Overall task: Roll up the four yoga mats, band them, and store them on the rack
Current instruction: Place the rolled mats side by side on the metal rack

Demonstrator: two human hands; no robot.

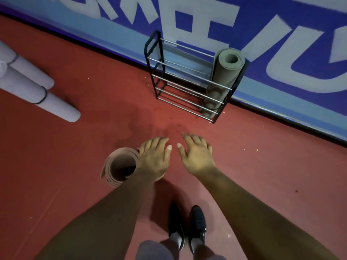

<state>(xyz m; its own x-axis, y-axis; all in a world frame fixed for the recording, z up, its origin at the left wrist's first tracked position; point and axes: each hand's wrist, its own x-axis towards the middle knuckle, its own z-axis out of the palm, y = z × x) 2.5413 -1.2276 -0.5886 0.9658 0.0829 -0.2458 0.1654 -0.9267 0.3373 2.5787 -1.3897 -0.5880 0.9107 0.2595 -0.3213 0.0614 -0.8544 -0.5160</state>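
Currently, the left hand (154, 158) rests palm-down on the top rim of a rolled tan mat (114, 167). The fingers are loosely extended and the thumb is out to the side. The roll stands on end on the red floor (75, 184), its hollow core facing the camera; no band can be made out on it. The right hand (197, 156) hovers just beside the left, fingers spread, touching nothing.

The black rack (155, 59) with silver crossbars stands against the blue lettered wall (281, 44), ahead of the hands. One rolled grey-green mat (225, 72) stands upright inside the rack at its right end.

Two rolled pale grey mats (32, 89) lie side by side on the floor at far left, touching each other and well apart from the rack. Each carries a dark band (43, 96).

A pair of dark shoes (187, 226) is visible on the floor below the forearms.
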